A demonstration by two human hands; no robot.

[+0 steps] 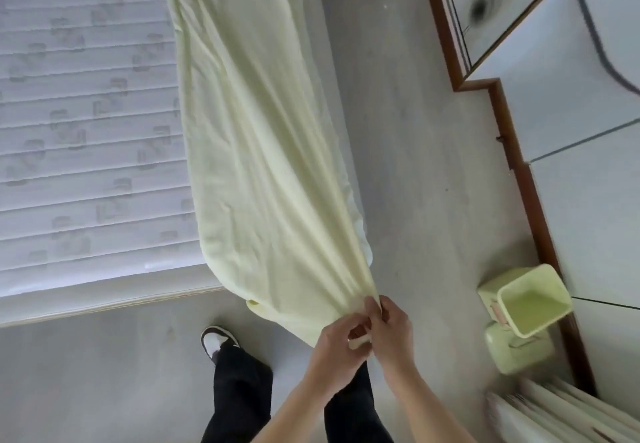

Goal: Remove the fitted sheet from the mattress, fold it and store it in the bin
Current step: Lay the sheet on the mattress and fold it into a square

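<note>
Head view: sheet (256, 152) corner in both hands' (367, 335) grip.

Your left hand (337, 335) and right hand (391, 326) meet, both pinching one gathered end of the pale yellow fitted sheet (256, 138); the sheet stretches away in a long band along the edge of the bare quilted mattress (83, 124); a light green bin (531, 300) stands open on the floor (415, 131) to your right, near the wooden baseboard (530, 179).

Head camera looks steeply down, close above hands (367, 330).
</note>
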